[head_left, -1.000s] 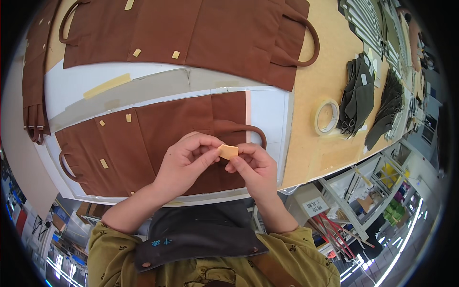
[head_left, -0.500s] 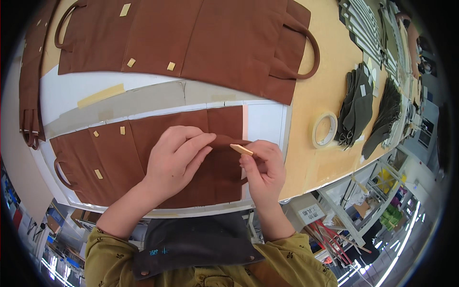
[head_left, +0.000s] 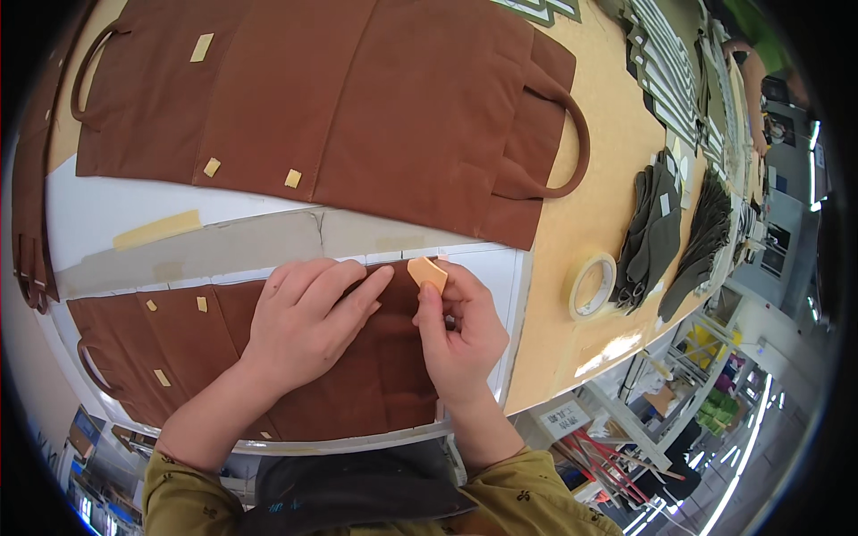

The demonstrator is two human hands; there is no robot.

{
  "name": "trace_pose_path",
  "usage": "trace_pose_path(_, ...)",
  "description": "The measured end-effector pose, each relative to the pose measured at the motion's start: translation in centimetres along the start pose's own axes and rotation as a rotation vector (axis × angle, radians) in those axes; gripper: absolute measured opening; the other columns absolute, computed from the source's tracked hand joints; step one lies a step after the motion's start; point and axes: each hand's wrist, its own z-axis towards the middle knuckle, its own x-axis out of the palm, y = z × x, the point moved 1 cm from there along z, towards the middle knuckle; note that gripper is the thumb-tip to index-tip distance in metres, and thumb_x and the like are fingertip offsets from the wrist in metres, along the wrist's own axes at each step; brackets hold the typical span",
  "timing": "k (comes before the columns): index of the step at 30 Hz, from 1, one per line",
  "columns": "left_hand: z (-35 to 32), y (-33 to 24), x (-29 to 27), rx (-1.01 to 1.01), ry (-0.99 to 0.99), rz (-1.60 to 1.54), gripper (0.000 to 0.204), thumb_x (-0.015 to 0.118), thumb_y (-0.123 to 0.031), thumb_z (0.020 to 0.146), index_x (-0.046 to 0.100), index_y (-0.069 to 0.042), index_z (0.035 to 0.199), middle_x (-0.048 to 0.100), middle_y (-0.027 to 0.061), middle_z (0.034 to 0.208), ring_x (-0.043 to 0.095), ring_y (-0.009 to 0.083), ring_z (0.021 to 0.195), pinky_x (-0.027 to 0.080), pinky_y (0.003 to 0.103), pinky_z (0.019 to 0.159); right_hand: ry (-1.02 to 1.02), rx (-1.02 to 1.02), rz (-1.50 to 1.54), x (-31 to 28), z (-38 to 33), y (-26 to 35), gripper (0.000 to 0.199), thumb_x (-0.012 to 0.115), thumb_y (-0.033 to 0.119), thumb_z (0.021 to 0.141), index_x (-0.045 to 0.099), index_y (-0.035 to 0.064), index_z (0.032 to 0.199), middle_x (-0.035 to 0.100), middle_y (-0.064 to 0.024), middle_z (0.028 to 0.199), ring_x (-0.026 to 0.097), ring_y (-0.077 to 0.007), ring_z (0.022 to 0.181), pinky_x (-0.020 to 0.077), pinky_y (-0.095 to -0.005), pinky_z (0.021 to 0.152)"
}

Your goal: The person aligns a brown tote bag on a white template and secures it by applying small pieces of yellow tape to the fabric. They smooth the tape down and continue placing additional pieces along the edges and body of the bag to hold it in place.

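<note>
My right hand (head_left: 460, 330) pinches a small flat pale-orange piece (head_left: 427, 272) with an angled end, held at the far right corner of the near brown bag panel (head_left: 407, 357). My left hand (head_left: 308, 317) lies palm down on that panel, its fingers stretched toward the far edge and the piece. The panel looks like soft leather or fabric. It carries small yellow tape bits (head_left: 162, 378) and a loop handle (head_left: 92, 371) at its left end. Part of the panel is hidden under my hands and forearms.
A larger brown bag panel (head_left: 268, 98) with two loop handles lies beyond. To the right are a tape roll (head_left: 590, 284), dark cut pieces (head_left: 648, 232) and stacked striped strips (head_left: 666, 67). More brown material (head_left: 34, 179) hangs at far left. A metal rack (head_left: 661, 420) stands beside the table.
My right hand has moved to the panel's far edge, and the orange piece has turned from edge-on to flat-side. My left hand has shifted toward that edge too. The whole view has tilted.
</note>
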Motion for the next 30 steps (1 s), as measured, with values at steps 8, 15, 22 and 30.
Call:
trace_pose_path(8,0.1,0.0,0.1,0.006,-0.013,0.011,0.052,0.078,-0.009,0.069,0.073,-0.014,0.12,0.059,-0.0002,0.109,0.057,0.0199,0.1,0.045,0.036,0.084,-0.009,-0.077,-0.118,0.5,0.4,-0.1,0.029,0.068,-0.002,0.093,0.062,-0.0036,0.122,0.073,-0.008,0.092,0.065,-0.0061,0.073,0.0541,-0.0212,0.062)
trace_pose_path(15,0.1,0.1,0.1,0.008,-0.015,0.011,0.048,0.077,-0.011,0.072,0.072,-0.014,0.12,0.058,-0.0007,0.111,0.057,0.0185,0.1,0.044,0.035,0.083,-0.022,-0.115,-0.143,0.6,0.5,0.0,0.028,0.07,-0.002,0.092,0.064,-0.0029,0.119,0.072,-0.0077,0.09,0.066,-0.0069,0.071,0.0548,-0.0219,0.062)
trace_pose_path(22,0.1,0.1,0.1,0.01,-0.008,0.029,0.043,0.076,-0.014,0.076,0.072,-0.015,0.119,0.058,-0.0013,0.112,0.058,0.0161,0.1,0.045,0.034,0.084,-0.022,-0.144,-0.178,0.8,0.6,0.0,0.027,0.071,-0.002,0.091,0.064,-0.0029,0.117,0.072,-0.0074,0.089,0.066,-0.0073,0.07,0.0549,-0.0221,0.062)
trace_pose_path(30,0.1,0.1,0.1,0.002,-0.02,0.009,0.046,0.077,-0.011,0.073,0.072,-0.015,0.119,0.058,-0.0008,0.111,0.058,0.018,0.099,0.045,0.034,0.084,-0.02,-0.129,-0.178,1.0,0.6,0.1,0.026,0.073,-0.003,0.089,0.065,-0.0024,0.114,0.072,-0.0102,0.091,0.067,-0.0131,0.068,0.0554,-0.0245,0.061)
